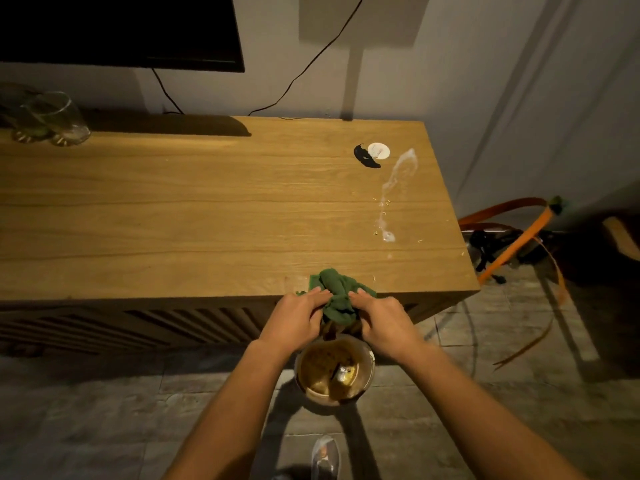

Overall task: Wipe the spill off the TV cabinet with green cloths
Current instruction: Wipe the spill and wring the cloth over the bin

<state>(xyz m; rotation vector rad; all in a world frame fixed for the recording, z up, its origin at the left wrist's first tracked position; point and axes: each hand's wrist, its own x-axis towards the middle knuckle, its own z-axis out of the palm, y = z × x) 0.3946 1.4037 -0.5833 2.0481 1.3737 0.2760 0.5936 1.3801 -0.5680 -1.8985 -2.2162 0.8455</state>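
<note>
Both hands grip a bunched green cloth at the near edge of the wooden counter, the left hand pinching its left side and the right hand its right; part of the cloth hangs over the edge above a round bowl of brownish liquid on the floor; the whitish spill trails along the counter's right end, well apart from the cloth, beside a white disc and a black object
</note>
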